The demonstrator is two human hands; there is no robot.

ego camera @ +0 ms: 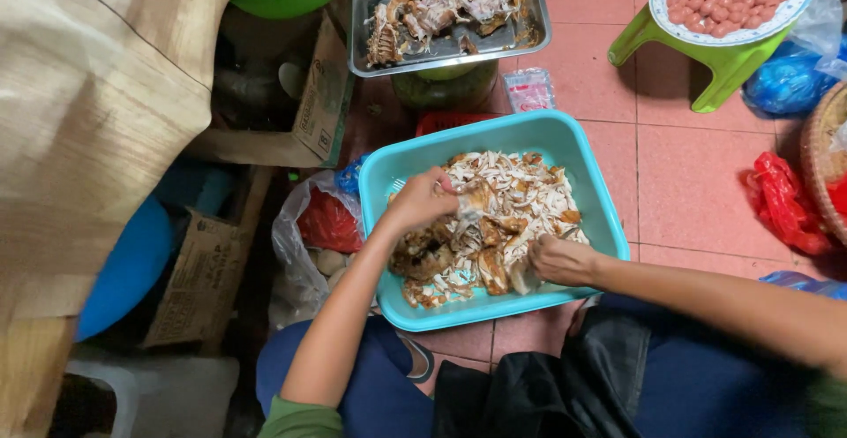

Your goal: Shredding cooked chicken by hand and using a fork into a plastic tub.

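Teal tray [593, 193] at frame centre, floor [688, 173] open to its right; left hand [422, 198] pinches shredded meat [516, 200], right hand [561, 260] apparently curls around a piece.

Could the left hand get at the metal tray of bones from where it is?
Probably yes. The left hand is in the teal tub, and the metal tray sits just beyond its far rim, raised, with nothing between. It would need a forward stretch.

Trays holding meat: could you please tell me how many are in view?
2. The teal plastic tray sits on the floor under both hands; the metal tray of picked bones stands behind it. Others may lie outside the frame.
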